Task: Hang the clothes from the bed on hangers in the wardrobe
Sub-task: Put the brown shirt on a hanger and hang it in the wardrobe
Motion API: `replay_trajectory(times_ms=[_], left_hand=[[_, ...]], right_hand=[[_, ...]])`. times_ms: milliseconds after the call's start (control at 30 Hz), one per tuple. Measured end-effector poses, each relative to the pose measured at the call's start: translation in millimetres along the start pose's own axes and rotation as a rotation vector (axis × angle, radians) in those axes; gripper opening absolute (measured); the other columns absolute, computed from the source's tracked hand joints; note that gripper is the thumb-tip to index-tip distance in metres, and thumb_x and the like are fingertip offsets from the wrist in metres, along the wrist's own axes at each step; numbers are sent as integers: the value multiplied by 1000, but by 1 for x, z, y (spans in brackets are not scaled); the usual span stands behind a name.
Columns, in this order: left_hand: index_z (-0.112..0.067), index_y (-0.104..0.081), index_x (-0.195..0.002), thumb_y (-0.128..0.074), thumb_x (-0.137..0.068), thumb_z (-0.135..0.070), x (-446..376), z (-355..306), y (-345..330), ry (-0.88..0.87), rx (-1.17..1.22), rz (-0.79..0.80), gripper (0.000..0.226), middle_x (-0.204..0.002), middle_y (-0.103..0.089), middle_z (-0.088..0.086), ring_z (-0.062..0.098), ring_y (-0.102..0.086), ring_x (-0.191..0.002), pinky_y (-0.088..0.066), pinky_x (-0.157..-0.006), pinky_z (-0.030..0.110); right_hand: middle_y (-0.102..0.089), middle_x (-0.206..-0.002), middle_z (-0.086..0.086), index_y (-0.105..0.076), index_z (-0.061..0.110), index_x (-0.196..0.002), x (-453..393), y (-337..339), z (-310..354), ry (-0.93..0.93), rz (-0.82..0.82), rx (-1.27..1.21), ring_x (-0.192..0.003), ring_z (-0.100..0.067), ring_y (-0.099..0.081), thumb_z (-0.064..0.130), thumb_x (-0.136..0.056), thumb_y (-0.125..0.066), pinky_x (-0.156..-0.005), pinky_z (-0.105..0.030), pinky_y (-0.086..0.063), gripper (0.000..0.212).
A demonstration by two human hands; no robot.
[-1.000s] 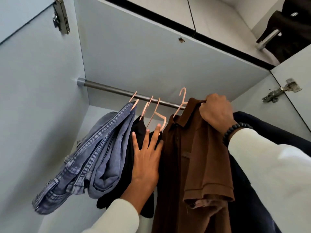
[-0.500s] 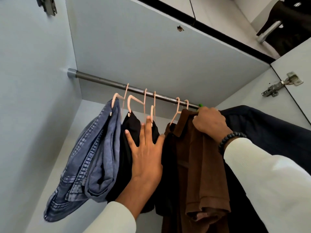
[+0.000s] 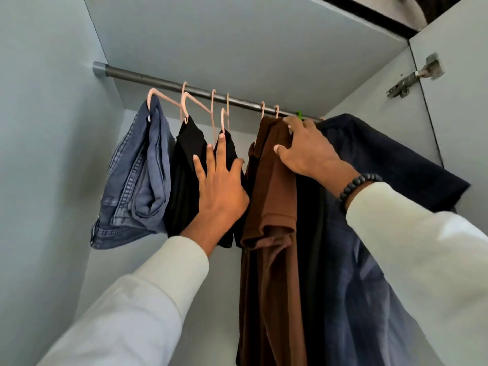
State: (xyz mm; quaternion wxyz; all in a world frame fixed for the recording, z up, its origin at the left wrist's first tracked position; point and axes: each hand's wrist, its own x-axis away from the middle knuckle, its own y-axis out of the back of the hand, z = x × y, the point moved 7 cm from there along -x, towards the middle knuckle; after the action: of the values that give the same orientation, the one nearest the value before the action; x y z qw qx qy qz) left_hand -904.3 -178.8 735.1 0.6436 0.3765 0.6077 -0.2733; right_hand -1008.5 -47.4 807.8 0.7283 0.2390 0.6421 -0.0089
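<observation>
We look up into a pale grey-blue wardrobe whose grey metal rail runs from the left wall toward the right. The biggest garment we see is a dark navy cloth piece at the far right, bulging out toward the open door. Beside it on the left hangs a long brown short-sleeved polo shirt, its pink hanger hooks over the rail. Further left hangs a pair of folded blue denim jeans from a pink plastic hanger, and between the jeans and the brown shirt hang folded black garments on more pink hangers.

Both our arms wear off-white long sleeves. Our left hand lies flat with straight, spread fingers, pressing against the black garments. Our right hand has its fingers curled over the top of the brown shirt near the collar, grasping it just under the rail. A black beaded bracelet sits on that wrist. A silver door hinge shows at upper right, and a small green bit peeks above the right hand on the rail.
</observation>
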Motion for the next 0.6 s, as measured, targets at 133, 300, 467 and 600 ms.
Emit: replay_trajectory(times_ms=[133, 300, 467, 600], left_hand=[[-27, -38, -148, -49, -99, -38, 19, -27, 31, 1, 64, 51, 52, -167, -6, 3, 28, 0, -153, 0, -123, 55], [-30, -28, -153, -38, -103, -42, 50, -80, 68, -81, 58, 111, 52, -166, -12, -1, 25, -4, -153, -3, -123, 53], [-26, -43, -143, -49, -99, -40, 64, -131, 105, -120, 200, 89, 46, -152, -39, -1, 23, -34, -143, -25, -119, 48], [-25, -51, -131, -54, -98, -36, 85, -194, 118, -86, 517, 156, 36, -133, -55, -1, 22, -54, -122, -42, -102, 43]], right_hand=[[-31, -158, -7, -21, 32, -156, 59, 17, 1, 175, -31, 130, -148, -34, -24, 53, -96, -50, -124, -49, -14, 70], [-7, -168, 1, -1, 42, -158, 111, 50, -16, 181, 2, 142, -154, -34, 1, 60, -100, -36, -124, -53, 5, 70], [-24, -161, 5, -15, 42, -155, 153, 105, -48, 66, -9, 56, -151, -27, -20, 57, -99, -41, -124, -53, -10, 64], [-48, -141, -1, -37, 32, -149, 194, 181, -84, -40, -97, 69, -127, -30, -53, 50, -97, -53, -110, -47, -33, 57]])
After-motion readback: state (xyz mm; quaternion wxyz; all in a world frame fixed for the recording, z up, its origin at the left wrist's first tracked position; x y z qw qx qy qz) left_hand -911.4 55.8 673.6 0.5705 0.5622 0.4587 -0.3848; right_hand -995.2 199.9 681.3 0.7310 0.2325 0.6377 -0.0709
